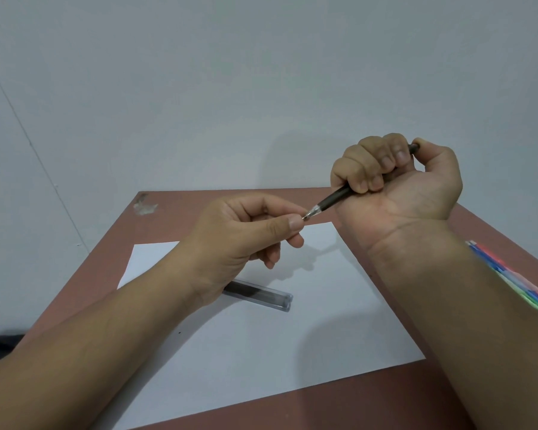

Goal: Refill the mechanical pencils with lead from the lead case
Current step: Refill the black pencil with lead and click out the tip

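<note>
- Table (pixel 323 401): reddish-brown and flat, a firm base that carries everything here.
- Paper (pixel 261 336): a white sheet lying flat on the table under both hands. Against it a dropped lead would likely show up well.
- Spare pencils (pixel 516 283): a coloured bundle at the table's right edge, partly hidden behind the right forearm. They look light and round, so probably apt to roll.
- Lead case (pixel 258 294): a slim clear box on the paper, below the left wrist and partly covered by it. It looks rigid, light and smooth, best taken by its long sides.
- Pencil (pixel 333 201): dark barrel, stiff and light, held in the air with its metal tip pointing down-left. The right hand (pixel 395 178) is wrapped round the barrel in a fist, thumb at the cap end.
- Left hand (pixel 246 231): thumb and forefinger are pinched together right at the pencil's tip. Whether a lead sits between them cannot be told; it would be too thin to see.
- Lead, by judgement: brittle and easily snapped, so hold it lightly near its end and feed it in straight.
</note>
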The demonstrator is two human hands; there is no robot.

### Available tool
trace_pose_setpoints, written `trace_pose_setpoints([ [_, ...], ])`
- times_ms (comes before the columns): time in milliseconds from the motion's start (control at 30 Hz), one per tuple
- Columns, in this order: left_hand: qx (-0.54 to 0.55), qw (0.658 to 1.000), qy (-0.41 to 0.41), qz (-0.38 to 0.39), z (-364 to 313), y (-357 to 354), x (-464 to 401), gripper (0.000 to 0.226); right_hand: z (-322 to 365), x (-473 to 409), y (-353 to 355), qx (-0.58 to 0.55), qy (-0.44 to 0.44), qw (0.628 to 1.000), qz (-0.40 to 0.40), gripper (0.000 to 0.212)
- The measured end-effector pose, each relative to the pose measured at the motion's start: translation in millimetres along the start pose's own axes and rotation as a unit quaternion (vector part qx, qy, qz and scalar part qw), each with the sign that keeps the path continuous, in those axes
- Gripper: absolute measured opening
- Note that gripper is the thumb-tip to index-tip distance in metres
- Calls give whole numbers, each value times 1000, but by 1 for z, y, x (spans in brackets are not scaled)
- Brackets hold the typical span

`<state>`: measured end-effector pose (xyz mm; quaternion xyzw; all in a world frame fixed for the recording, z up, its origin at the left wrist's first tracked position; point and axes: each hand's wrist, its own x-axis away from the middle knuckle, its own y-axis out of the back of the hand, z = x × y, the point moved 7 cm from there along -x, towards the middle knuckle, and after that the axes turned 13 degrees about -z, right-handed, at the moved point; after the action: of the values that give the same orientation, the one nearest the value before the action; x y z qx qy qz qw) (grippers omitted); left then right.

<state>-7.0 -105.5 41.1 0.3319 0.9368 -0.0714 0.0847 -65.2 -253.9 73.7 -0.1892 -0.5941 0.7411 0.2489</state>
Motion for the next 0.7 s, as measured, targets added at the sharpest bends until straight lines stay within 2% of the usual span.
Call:
trace_pose_setpoints([
  [300, 2, 1000, 0, 0, 1, 1, -1, 13, -4, -1, 2, -10, -6, 1000, 3, 38],
  [500, 0, 1000, -7, -4, 3, 4, -4, 5, -7, -1, 4, -3, -1, 1000, -3, 39],
  [700, -3, 999, -7, -35, 4, 11, -7, 12, -15, -6, 5, 112, 18, 993, -11, 39],
])
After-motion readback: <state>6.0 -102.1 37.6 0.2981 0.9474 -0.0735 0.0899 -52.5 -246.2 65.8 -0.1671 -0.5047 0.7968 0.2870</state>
